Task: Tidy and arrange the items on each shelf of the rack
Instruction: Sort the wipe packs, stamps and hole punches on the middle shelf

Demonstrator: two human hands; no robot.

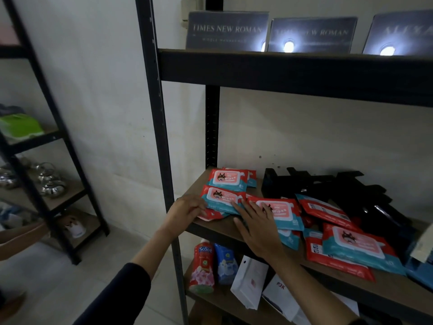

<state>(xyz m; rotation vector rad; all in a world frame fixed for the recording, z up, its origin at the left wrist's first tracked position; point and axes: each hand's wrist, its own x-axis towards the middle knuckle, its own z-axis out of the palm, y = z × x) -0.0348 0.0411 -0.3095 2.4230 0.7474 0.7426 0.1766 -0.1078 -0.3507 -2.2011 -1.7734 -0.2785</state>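
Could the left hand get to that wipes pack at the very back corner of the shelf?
Probably yes. The left hand rests on the nearer wipes pack, and the back pack lies just behind it, its top uncovered, with open space above under the next shelf.

Plain white wall (105, 90) behind; pale tiled floor (46, 289); second black metal rack (35, 137) with wood-look shelves stands left against the wall; room dim, bright light glare spots (288, 46) on top shelf signs.

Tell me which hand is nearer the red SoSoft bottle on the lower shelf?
Left. The left hand is almost straight above the SoSoft bottle, one shelf up; the right hand lies further right.
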